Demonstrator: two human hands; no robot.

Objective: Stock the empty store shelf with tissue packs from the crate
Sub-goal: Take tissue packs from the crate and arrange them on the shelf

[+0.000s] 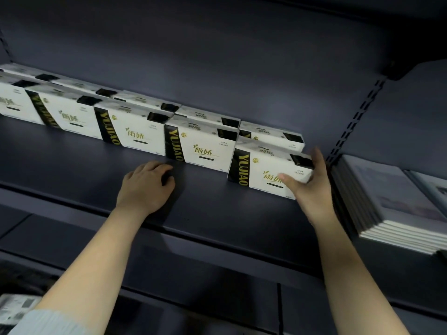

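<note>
Tissue packs (pixel 135 131) lined along the shelf (pixel 217 213).
Right hand (pixel 312 189) grips the rightmost pack (pixel 263 170); left hand (pixel 145 187) rests curled on the shelf, empty.

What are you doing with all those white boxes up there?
A person is filling a dark shelf with white tissue packs. The right hand grips the rightmost pack, which sits a little forward of the row. The left hand rests empty on the shelf. A stack of booklets lies further right.
</note>
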